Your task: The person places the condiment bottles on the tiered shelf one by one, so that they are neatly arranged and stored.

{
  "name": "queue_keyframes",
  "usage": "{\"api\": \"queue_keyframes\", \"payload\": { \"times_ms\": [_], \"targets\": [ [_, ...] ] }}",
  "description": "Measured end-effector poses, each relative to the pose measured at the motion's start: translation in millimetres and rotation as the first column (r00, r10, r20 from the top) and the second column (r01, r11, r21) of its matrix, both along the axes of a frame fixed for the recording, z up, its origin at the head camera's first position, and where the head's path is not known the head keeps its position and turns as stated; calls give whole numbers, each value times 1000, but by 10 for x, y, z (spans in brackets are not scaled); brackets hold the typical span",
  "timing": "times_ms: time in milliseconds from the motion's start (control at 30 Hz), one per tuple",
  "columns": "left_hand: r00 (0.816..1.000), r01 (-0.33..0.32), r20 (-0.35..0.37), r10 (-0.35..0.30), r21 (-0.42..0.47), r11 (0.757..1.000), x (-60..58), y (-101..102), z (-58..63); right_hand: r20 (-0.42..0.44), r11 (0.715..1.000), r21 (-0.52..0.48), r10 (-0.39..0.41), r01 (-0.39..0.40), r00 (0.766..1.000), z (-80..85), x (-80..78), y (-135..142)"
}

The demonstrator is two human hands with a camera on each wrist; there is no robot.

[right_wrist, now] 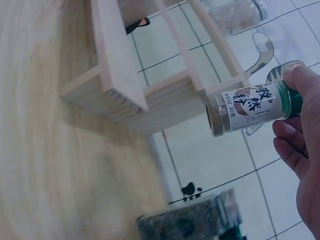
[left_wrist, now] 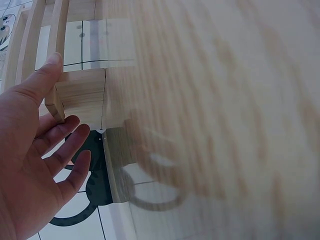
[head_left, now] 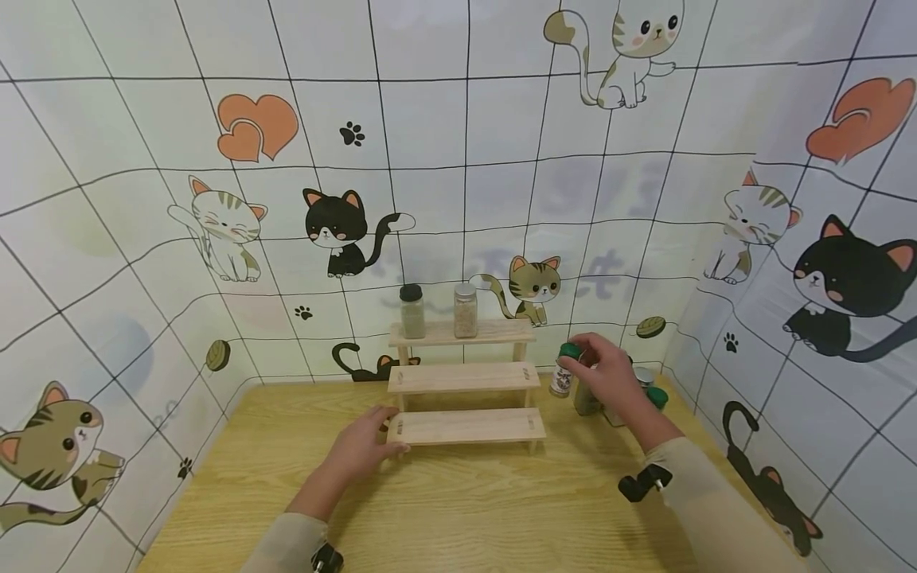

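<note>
A three-step wooden rack (head_left: pixel 469 427) stands on the table. My left hand (head_left: pixel 358 447) grips the left end of its lowest step; in the left wrist view the thumb (left_wrist: pixel 46 75) lies over the board's edge with the index finger beneath, the other fingers loose. My right hand (head_left: pixel 609 372) holds a spice jar (right_wrist: pixel 252 107) by its green cap, between thumb and fingers, just right of the rack. The jar is clear glass with brown powder and a white printed label. On the top step stand a black-capped jar (head_left: pixel 411 312) and a silver-capped jar (head_left: pixel 466 310).
Several more jars stand at the right, partly hidden behind my right hand and forearm, among them a green-capped one (head_left: pixel 657 396) and a dark-filled one (right_wrist: pixel 175 222). A cat-printed curtain (head_left: pixel 430 119) surrounds the wooden table (head_left: pixel 458 509) at the back and sides.
</note>
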State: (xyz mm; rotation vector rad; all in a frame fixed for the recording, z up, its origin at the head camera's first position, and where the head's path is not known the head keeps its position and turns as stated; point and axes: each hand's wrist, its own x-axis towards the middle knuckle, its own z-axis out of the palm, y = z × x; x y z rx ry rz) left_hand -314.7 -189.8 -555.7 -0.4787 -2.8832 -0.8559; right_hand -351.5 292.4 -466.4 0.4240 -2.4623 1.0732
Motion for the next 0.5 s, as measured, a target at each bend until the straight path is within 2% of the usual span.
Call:
{"api": "queue_keyframes", "payload": {
  "times_ms": [233, 500],
  "targets": [
    [1000, -2, -2, 2, -4, 1000, 0, 11, -16, -25, 1000, -19, 15, -15, 1000, 200, -117, -124],
    [1000, -13, -6, 13, -15, 1000, -2, 32, -27, -123, 994, -75, 74, -84, 990, 407, -275, -294]
  ]
}}
